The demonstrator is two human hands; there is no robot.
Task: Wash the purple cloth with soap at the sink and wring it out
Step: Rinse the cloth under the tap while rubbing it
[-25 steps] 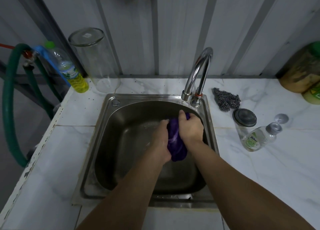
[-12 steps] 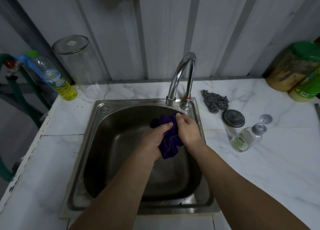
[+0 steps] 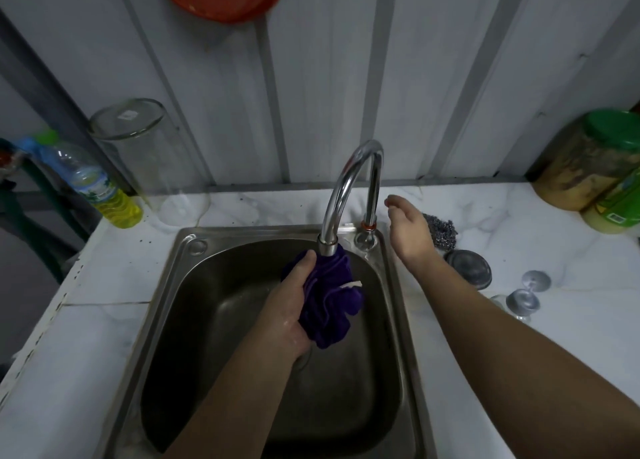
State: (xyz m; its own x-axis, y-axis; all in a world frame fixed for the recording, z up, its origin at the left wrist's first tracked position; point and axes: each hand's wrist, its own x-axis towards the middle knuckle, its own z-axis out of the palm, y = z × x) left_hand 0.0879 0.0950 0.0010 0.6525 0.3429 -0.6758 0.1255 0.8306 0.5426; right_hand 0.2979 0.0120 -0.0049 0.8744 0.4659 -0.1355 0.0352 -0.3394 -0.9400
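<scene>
Right hand (image 3: 410,231) has let go, its grip now loose beside the faucet (image 3: 349,188); left hand (image 3: 294,306) alone clutches the purple cloth (image 3: 329,299) over the sink (image 3: 221,320).

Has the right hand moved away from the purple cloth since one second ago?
Yes. The right hand let go of the purple cloth and went up and right, beside the faucet base.
</scene>
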